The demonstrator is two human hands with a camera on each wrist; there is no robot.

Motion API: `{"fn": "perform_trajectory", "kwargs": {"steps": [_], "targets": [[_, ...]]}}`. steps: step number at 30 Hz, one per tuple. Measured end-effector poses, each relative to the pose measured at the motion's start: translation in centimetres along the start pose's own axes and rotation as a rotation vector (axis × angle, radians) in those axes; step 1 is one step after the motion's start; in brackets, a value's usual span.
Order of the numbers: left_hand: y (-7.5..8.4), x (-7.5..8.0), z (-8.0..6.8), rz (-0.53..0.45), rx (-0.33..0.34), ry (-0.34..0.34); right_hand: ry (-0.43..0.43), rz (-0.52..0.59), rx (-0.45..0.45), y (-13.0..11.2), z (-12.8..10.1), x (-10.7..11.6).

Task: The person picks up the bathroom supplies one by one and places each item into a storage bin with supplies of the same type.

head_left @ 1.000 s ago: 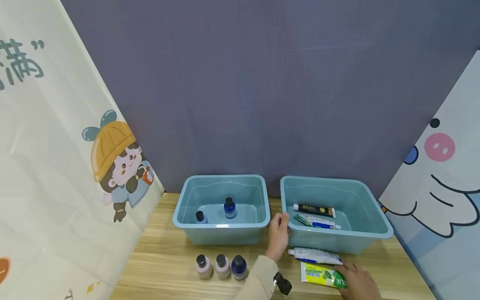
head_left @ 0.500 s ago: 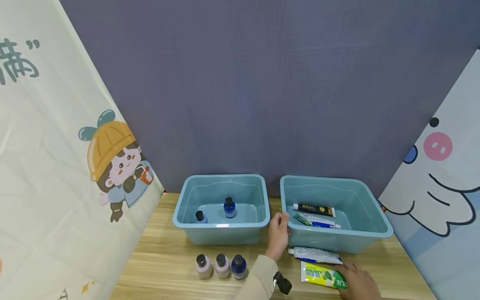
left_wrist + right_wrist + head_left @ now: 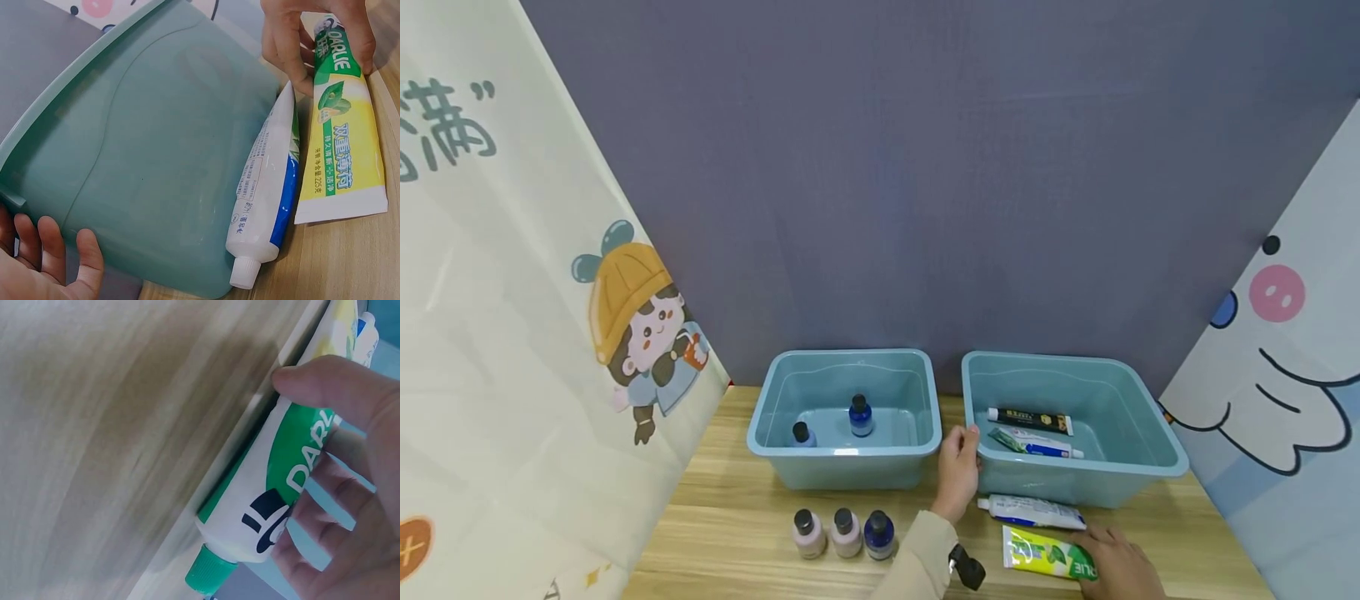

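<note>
In the head view my left hand (image 3: 957,477) holds the near left corner of the right blue-green plastic bin (image 3: 1075,481). The left wrist view shows its curled fingers (image 3: 52,244) at that bin's rim and wall. My right hand (image 3: 1116,562) grips a yellow and green toothpaste tube (image 3: 1045,552), lying on the table in front of the bin. Its thumb (image 3: 312,380) is along one edge of the tube and the other fingers are on the opposite side; the green cap points away. A white and blue toothpaste tube (image 3: 1033,511) lies between this tube and the bin.
Inside the right bin lie a black toothpaste tube (image 3: 1030,420) and a white, blue and green one (image 3: 1036,444). A left bin (image 3: 850,472) holds two small bottles, one dark blue (image 3: 861,418). Two pale pink bottles (image 3: 809,542) and a blue bottle (image 3: 879,540) stand before it.
</note>
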State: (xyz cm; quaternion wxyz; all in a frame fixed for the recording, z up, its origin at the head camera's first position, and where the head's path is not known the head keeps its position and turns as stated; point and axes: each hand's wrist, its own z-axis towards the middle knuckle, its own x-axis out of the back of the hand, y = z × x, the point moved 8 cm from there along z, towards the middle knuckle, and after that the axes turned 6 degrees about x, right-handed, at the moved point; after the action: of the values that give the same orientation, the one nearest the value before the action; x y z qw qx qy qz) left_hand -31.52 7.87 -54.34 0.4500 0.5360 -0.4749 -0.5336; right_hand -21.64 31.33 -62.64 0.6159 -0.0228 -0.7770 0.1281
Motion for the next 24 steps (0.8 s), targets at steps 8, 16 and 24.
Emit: {"fn": "perform_trajectory", "kwargs": {"steps": [8, 16, 24], "targets": [[-0.15, -0.08, 0.1, -0.003, -0.005, 0.003, 0.006, -0.004, -0.001, 0.0, -0.15, 0.09], [-0.22, -0.15, 0.17, 0.0, -0.013, 0.003, -0.003, -0.006, -0.008, 0.29, -0.14, -0.12], [-0.2, -0.1, 0.15, 0.002, -0.007, -0.002, 0.007, -0.014, 0.006, 0.12, -0.24, 0.32]]}}
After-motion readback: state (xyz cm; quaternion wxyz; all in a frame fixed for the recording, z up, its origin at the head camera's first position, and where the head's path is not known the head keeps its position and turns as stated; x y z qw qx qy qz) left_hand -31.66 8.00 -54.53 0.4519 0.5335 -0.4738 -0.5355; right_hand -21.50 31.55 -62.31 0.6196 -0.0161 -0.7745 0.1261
